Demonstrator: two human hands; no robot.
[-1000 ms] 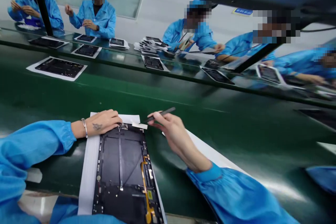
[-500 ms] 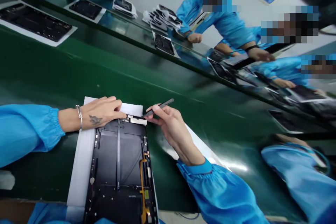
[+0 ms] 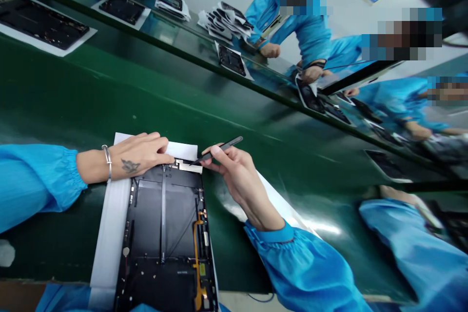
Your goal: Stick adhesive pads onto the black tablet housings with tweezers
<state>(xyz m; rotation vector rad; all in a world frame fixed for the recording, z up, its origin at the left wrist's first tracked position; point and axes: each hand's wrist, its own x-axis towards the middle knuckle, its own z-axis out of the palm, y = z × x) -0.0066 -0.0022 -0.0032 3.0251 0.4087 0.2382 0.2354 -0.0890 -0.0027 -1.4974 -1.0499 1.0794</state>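
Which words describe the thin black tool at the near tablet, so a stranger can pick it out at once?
On the green belt, find the black tablet panel on white paper, nearest the camera. At its far edge, the right hand pinches black tweezers, the only thin tool there, their tip slanting toward the panel.

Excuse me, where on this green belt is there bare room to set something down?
The widest stretch of green belt runs between the white sheet under the black device frame and the far row of frames. A smaller patch lies below the left sleeve. It is crowded at the frame's top edge, where the left hand and tweezer-holding right hand sit.
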